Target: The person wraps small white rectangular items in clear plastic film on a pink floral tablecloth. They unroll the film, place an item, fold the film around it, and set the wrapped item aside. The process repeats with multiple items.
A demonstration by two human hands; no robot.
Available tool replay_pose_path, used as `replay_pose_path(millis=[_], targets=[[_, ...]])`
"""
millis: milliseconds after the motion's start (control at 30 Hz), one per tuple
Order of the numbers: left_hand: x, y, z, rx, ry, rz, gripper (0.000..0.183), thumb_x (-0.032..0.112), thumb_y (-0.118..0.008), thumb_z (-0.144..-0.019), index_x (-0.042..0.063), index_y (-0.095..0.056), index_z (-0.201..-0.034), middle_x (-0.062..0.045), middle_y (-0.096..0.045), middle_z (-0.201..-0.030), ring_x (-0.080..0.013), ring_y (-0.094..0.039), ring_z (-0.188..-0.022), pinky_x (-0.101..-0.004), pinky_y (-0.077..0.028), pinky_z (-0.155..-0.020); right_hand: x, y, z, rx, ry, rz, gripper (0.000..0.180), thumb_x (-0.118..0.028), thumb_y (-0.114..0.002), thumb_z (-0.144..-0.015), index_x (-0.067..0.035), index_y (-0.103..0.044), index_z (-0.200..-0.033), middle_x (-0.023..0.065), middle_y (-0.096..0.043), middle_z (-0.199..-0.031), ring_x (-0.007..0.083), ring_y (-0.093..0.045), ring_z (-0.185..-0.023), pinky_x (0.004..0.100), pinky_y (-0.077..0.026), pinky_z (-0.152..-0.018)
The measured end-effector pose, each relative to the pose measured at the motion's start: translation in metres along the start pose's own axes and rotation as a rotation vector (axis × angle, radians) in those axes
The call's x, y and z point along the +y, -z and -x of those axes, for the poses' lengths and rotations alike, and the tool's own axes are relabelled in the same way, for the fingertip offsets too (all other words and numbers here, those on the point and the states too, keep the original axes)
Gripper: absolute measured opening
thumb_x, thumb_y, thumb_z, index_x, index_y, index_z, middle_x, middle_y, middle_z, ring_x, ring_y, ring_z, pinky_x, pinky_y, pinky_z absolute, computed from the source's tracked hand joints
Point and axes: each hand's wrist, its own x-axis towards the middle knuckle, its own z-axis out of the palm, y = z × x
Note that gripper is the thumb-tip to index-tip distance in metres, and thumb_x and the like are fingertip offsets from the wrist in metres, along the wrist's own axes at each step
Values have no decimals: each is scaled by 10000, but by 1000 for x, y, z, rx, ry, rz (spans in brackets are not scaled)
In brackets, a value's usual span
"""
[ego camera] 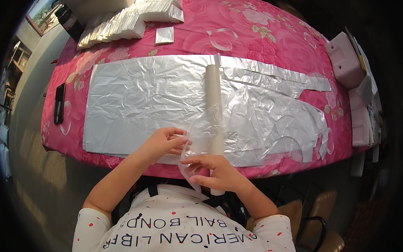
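Note:
A thin clear plastic film (197,139) hangs between my hands, partly over a long beige tube (214,83). My left hand (169,143) has its fingertips at the film's left edge and appears to pinch it. Lower down, my right hand (216,171) holds the film's near part between thumb and fingers, above the tube's front end. Beneath lies a wide, creased layer of whitish plastic sheeting (139,100), flat to the left of the tube. To the right, plastic pieces with curved cut-outs (281,128) and long strips (273,72) overlap loosely.
A pink floral cloth (191,25) covers the table. Rows of small folded plastic packets (115,28) stand at the back left, with one packet (164,35) apart. A black phone (59,103) lies at left. Pink foam boxes (345,59) line the right edge; chairs (318,213) stand below.

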Motion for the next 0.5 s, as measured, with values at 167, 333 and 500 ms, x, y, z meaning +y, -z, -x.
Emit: replay_pose_path(millis=[167,333,500], targets=[[-11,-7,-6,-14,-84,-35,360,134,-652,-823,-21,-525,-1122,-120,-638,-997,-152,-626,-877,-269,-505,-764,9,-11,-7,155,27,82,320,-131,-673,-774,-15,-588,-1060,111,-633,-945,175,-619,-816,285,-492,-705],[-10,-12,-11,-63,-100,4,262,80,-690,-780,-12,-577,-999,-90,-657,-879,-106,-622,-754,-209,-482,-661,-1,-9,-11,582,42,475,245,-106,-711,-733,-7,-594,-924,98,-622,-852,171,-609,-690,266,-473,-618],[-17,-17,-19,-150,-132,127,205,79,-696,-778,14,-585,-937,-27,-613,-803,-82,-574,-699,-210,-477,-662,9,-5,-10,515,-107,114,162,-48,-702,-748,-2,-614,-876,47,-626,-761,104,-588,-649,223,-466,-601]])
